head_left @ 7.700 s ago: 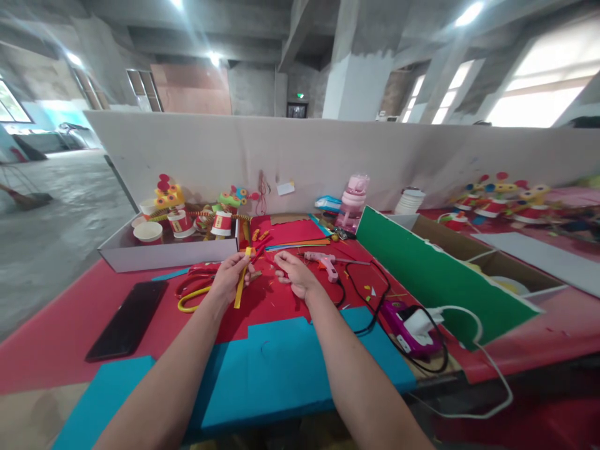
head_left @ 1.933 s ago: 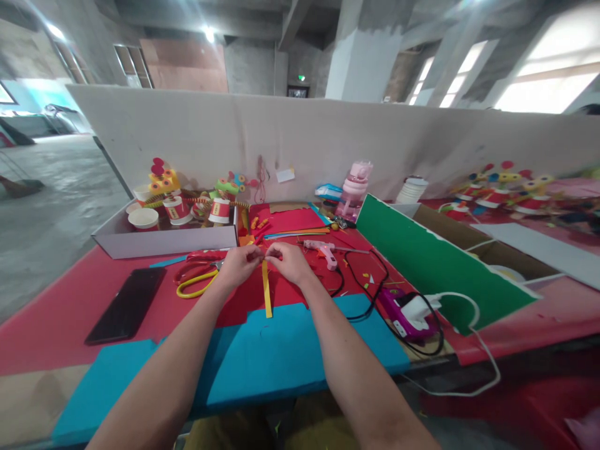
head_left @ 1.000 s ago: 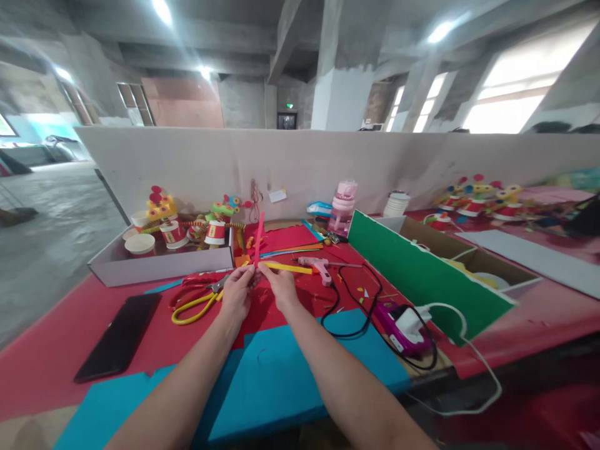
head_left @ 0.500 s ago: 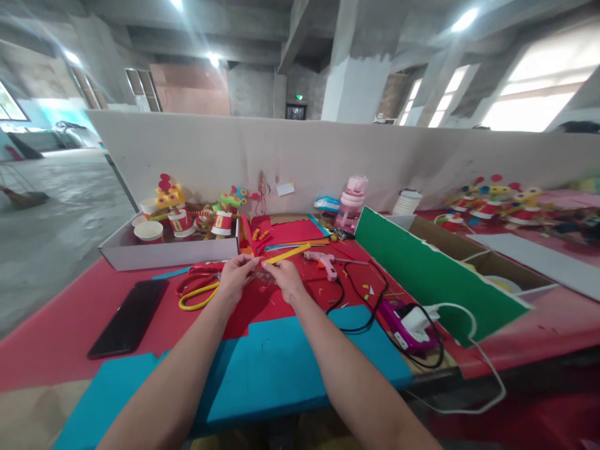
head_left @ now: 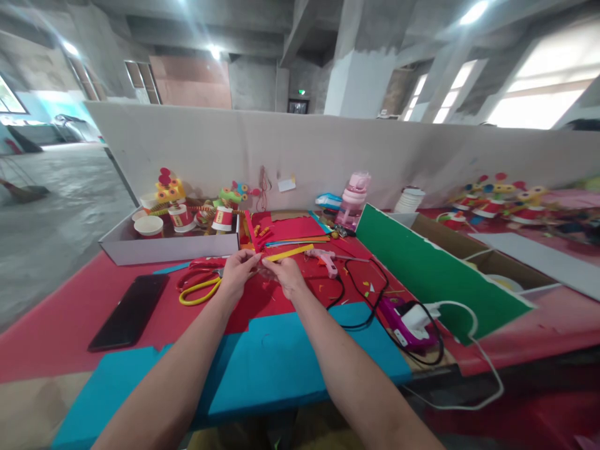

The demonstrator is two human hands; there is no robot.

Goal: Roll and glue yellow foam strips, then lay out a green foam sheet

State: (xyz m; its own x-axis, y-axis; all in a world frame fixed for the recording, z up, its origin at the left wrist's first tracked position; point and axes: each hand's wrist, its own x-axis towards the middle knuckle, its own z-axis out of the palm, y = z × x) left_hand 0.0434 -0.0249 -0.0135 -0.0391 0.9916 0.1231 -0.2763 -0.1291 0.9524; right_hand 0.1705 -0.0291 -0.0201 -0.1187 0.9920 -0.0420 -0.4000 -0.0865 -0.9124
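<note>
Yellow strip has swung since the earliest frame: it hung down from the left hand then, and now reaches rightward from the right hand, its far end by the pink glue gun. Left hand is closed, fingertips pinching the lower end of a red strip that rises beyond it. Right hand is closed on the near end of the yellow strip. The hands meet, or nearly so, above the tabletop; exact contact between the strips cannot be determined.

Surface: red covering, with blue sheets along the near edge and small coloured scraps around the glue gun. Scissors with a yellow handle and a dark phone lie to the left; a purple power strip with a white plug sits to the right. A white box bears paper cups and figures; a green-sided box stands opposite.

Room: pale partition behind the surface, bare grey floor at left, part-painted concrete pillar, ceiling lights lit, bright windows at right.
</note>
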